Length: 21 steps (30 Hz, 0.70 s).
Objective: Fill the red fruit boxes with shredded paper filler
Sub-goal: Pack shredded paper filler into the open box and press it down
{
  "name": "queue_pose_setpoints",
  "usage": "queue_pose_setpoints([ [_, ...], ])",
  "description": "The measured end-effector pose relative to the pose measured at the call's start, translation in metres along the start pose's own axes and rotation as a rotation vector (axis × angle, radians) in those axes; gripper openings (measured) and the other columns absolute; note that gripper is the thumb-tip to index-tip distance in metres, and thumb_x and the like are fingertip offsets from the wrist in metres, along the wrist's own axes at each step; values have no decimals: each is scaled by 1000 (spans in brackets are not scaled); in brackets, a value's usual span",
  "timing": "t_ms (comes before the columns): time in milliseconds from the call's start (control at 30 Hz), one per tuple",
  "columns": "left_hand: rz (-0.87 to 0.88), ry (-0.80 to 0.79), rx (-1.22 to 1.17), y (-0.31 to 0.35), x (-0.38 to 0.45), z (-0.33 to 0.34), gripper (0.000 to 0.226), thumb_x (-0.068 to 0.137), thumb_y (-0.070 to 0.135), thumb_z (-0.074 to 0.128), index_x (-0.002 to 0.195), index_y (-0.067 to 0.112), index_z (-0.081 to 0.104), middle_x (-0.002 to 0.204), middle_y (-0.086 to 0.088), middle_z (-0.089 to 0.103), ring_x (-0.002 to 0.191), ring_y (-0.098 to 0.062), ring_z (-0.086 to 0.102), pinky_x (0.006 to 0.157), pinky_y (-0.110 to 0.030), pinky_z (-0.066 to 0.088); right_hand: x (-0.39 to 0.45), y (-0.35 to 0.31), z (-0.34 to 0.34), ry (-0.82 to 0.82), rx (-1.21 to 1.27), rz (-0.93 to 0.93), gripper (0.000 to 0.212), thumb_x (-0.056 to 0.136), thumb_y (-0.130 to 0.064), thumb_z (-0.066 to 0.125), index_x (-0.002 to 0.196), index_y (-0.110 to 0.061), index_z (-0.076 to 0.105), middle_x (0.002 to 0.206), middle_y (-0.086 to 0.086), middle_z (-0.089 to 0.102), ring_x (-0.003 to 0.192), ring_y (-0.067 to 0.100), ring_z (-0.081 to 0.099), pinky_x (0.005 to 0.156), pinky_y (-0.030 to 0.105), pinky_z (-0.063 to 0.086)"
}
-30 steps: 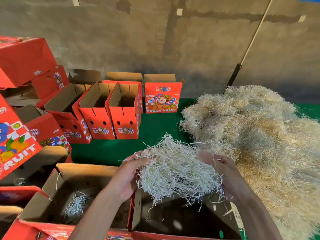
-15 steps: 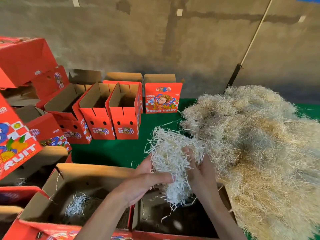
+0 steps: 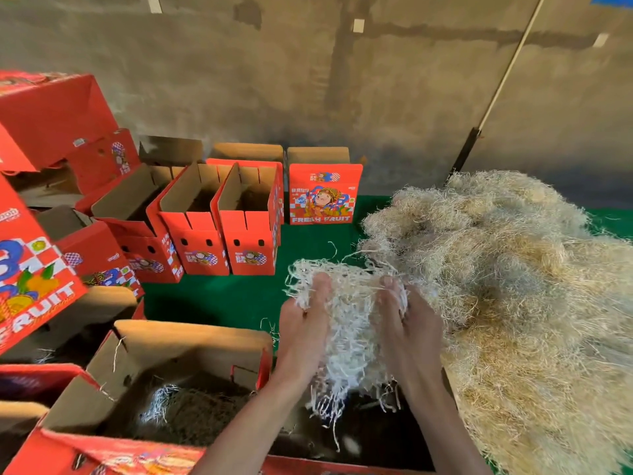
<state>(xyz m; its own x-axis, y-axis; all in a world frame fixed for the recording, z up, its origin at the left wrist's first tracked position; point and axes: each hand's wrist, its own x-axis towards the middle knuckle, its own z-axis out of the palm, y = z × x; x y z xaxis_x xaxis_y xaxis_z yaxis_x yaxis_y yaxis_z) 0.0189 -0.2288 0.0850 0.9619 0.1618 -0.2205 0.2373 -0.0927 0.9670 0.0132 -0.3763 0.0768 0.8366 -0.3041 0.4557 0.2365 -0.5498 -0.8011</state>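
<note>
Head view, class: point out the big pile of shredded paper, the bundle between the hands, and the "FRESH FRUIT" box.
Pile of shredded paper (image 3: 513,269): head view, centre.
Bundle (image 3: 349,323): head view, middle.
FRESH FRUIT box (image 3: 323,197): head view, printed front.

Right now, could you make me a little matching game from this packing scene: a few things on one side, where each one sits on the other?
Things:
1. clump of shredded paper
2. big filler pile
3. FRESH FRUIT box
4. near open box

Places:
A. left of the hands
B. standing by the wall
C. between both hands
D. heaped on the right

Pairs: 1-C, 2-D, 3-B, 4-A
</note>
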Motion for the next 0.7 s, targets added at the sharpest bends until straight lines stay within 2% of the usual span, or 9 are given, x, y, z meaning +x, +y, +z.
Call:
queue_pose_setpoints([
  [100,84,44,79,2,12,-17,76,75,93,39,93,19,44,47,16,39,39,2,39,43,-6,38,12,5,-19,-3,71,116,63,98,-59,52,55,-14,45,43,-7,33,38,12,25,38,29,30],
  [300,45,87,14,16,17,-27,63,74,89,51,93,31,35,79,22,40,58,13,46,55,-18,29,25,-9,-38,-34,217,220,66,92,-51,64,52,-5,40,41,1,29,37,15,18,38,34,30],
  [400,63,137,-135,20,23,-28,58,74,79,64,69,28,37,52,14,36,42,-4,31,50,-26,26,25,-14,-43,-52,290,319,67,93,-59,58,46,-20,31,41,-3,24,37,15,17,43,30,33],
  [467,19,152,-212,19,25,-30,59,73,73,71,66,25,37,57,8,34,51,-12,33,54,-32,28,25,-16,-44,-22,384,433,66,92,-60,59,47,-20,33,39,3,34,34,21,31,69,29,46],
  [533,-8,143,-253,17,25,-31,59,71,73,72,73,23,40,60,10,34,55,-12,36,58,-32,33,26,-16,-43,-5,466,549,63,90,-59,63,63,-2,59,87,38,63,80,55,61,100,40,35],
  [567,1,133,-263,15,25,-31,59,71,73,72,74,24,40,54,14,31,50,-9,33,57,-32,32,25,-17,-42,-2,474,603,61,90,-60,63,79,0,69,119,42,50,108,56,48,106,46,29],
  [633,4,146,-275,12,24,-32,57,73,71,72,77,24,39,49,17,29,44,-7,29,55,-31,31,22,-17,-40,-3,493,630,44,89,-62,62,78,-23,77,134,31,40,110,46,50,113,60,22],
  [667,0,162,-285,9,24,-32,56,74,69,73,78,24,39,51,16,30,45,-7,30,54,-32,30,21,-15,-40,-12,504,625,43,88,-64,62,79,-25,77,132,23,50,112,24,31,112,64,21],
  [700,-3,178,-291,7,25,-33,56,72,68,74,78,25,37,56,13,32,47,-8,30,54,-32,29,21,-12,-40,-12,519,624,49,87,-65,62,86,-18,77,124,19,62,90,26,61,109,65,25],
])
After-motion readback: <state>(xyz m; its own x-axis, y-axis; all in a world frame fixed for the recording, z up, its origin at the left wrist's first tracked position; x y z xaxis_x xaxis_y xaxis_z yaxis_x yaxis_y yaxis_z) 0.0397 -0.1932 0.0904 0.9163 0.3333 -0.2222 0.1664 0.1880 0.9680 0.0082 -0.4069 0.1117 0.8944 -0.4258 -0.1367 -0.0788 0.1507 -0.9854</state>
